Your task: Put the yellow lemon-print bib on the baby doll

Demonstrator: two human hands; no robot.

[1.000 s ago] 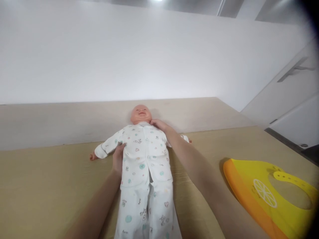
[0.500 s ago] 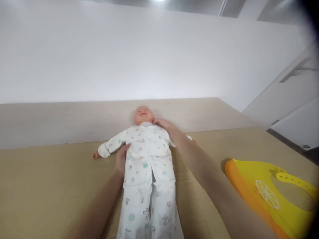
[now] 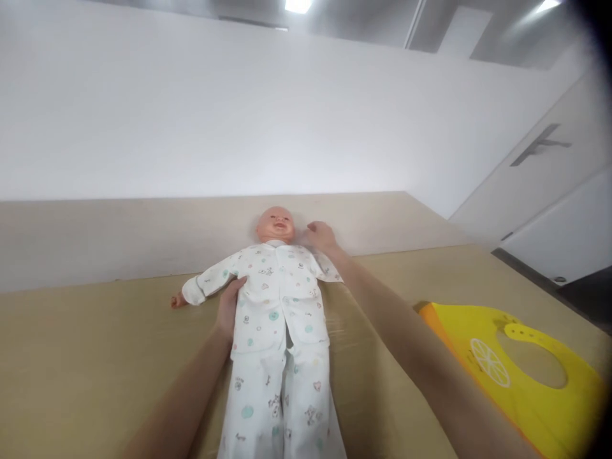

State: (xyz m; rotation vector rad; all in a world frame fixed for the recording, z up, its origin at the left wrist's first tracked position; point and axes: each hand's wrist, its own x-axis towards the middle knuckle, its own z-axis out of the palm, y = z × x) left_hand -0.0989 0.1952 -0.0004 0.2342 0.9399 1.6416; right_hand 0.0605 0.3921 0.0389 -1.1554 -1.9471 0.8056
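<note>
A baby doll [image 3: 280, 299] lies on its back, its bald head toward the wall. It wears white pyjamas printed with small animals and green dots. My left hand [image 3: 233, 303] grips the torso's side below the doll's arm, thumb on the jacket front and fingers hidden underneath. Beside the doll's head, just above its shoulder, is my right hand [image 3: 321, 237]. Its fingers are blurred and point toward the neck, a small gap from the face. My right forearm covers the end of the doll's other arm.
A yellow bib [image 3: 521, 363] with an orange edge and a citrus-slice print lies at the right of the wooden table [image 3: 95, 357]. A raised board [image 3: 95, 236] runs along the back against the white wall. A door [image 3: 549, 185] stands at the far right.
My right hand has come away from the doll's neck, moving slightly right and up. My left hand stays at the doll's side. The camera view has tilted up and turned slightly right.
</note>
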